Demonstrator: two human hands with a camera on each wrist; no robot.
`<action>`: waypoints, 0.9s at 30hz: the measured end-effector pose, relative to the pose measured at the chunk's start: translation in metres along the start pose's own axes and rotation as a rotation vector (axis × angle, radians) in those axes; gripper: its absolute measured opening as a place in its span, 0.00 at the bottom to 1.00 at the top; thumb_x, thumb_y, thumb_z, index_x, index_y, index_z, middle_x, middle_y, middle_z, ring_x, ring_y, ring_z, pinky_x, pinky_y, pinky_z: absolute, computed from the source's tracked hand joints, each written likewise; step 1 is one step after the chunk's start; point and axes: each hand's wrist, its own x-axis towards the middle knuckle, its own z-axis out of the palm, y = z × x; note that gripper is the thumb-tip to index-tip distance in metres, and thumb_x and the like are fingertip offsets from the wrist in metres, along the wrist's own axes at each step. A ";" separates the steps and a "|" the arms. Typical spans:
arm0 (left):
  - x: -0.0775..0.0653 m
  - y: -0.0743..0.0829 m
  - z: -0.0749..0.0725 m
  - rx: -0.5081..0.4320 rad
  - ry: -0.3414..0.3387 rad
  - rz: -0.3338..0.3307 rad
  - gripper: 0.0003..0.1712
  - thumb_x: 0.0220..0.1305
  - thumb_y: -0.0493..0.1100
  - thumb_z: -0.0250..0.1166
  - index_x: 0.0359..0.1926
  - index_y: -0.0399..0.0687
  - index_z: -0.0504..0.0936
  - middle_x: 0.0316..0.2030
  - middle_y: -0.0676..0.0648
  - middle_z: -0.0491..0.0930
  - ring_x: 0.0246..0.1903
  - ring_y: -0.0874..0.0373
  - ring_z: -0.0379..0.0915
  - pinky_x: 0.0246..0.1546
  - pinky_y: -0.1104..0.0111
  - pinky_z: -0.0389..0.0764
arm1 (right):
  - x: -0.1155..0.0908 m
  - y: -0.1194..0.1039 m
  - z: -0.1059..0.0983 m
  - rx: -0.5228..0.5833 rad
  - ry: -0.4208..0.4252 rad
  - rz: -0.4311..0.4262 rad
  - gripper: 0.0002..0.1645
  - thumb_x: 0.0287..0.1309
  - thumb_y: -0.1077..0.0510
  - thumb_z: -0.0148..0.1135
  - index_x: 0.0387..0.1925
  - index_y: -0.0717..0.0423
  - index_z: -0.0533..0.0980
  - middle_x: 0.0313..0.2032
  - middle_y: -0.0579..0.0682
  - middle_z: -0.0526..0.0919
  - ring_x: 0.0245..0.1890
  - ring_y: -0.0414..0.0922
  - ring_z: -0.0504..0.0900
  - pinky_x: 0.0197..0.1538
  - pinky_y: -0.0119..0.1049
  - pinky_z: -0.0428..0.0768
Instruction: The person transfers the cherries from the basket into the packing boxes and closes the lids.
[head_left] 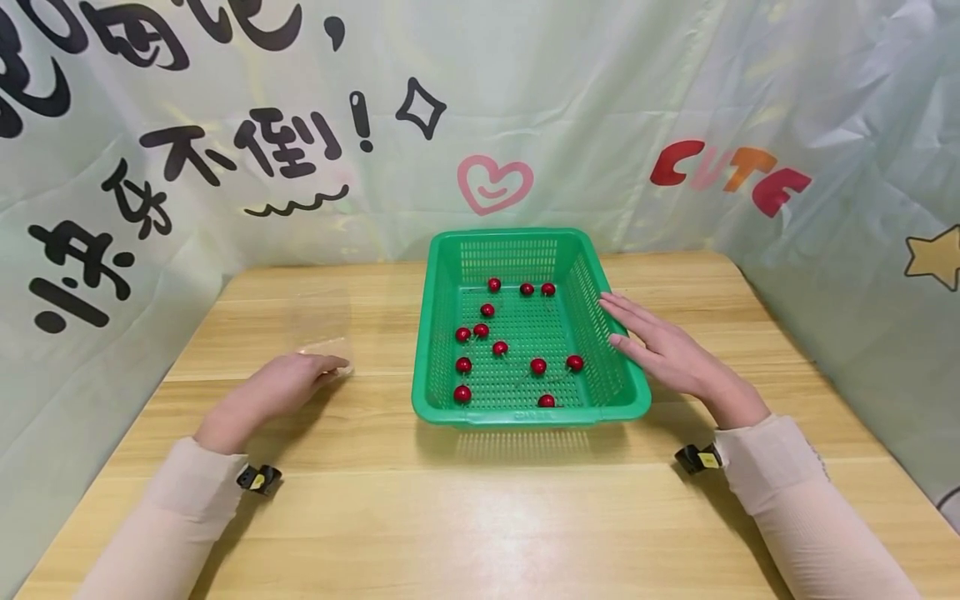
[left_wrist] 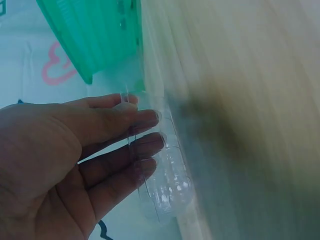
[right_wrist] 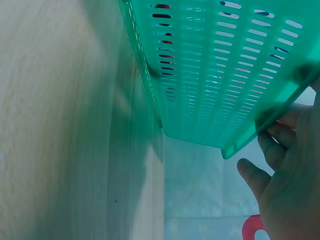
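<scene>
While the left grip (head_left: 279, 387) pinches a clear container (left_wrist: 172, 186), 12 cherries (head_left: 500, 348) lie to its right in the green basket (head_left: 525, 415) the uncurled right grip (head_left: 666, 346) touches.

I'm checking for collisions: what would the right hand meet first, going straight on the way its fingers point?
Likely the green basket; the right hand has its fingers at the rim, contact unclear.

The front rim of the green basket (head_left: 450, 414) partly hides one cherry (head_left: 546, 401).
</scene>
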 end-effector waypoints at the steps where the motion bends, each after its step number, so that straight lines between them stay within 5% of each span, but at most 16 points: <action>1: 0.001 0.003 0.000 -0.002 0.000 0.008 0.14 0.66 0.33 0.61 0.52 0.36 0.81 0.45 0.38 0.84 0.44 0.41 0.81 0.47 0.49 0.78 | 0.000 0.000 0.000 -0.001 0.001 0.000 0.35 0.73 0.49 0.50 0.76 0.51 0.54 0.75 0.49 0.51 0.74 0.53 0.48 0.66 0.64 0.56; 27: 0.040 0.059 0.010 -0.051 -0.042 0.162 0.14 0.68 0.34 0.60 0.52 0.38 0.82 0.49 0.43 0.83 0.48 0.48 0.81 0.50 0.56 0.78 | -0.009 0.007 -0.013 -0.059 -0.007 -0.015 0.37 0.70 0.51 0.55 0.75 0.53 0.55 0.74 0.55 0.54 0.71 0.60 0.55 0.61 0.65 0.63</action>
